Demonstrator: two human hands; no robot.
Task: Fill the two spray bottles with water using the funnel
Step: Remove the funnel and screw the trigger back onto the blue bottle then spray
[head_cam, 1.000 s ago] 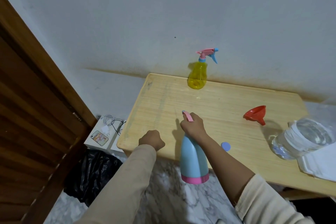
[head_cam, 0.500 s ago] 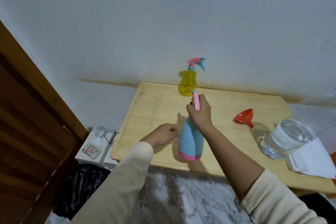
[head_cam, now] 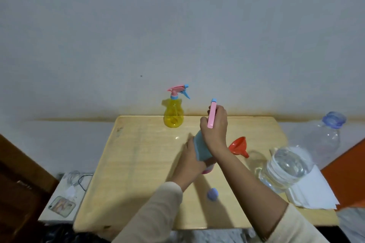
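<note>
Seemingly light, stiff blue bottle: left grip wraps its body, right grip clamps the pink head for twisting.

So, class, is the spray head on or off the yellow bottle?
On: the pink-and-blue spray head sits on the neck of the yellow bottle, which stands upright at the table's far edge.

I am seeing one head view, looking forward and down, close over the worktop toward the wall.
</note>
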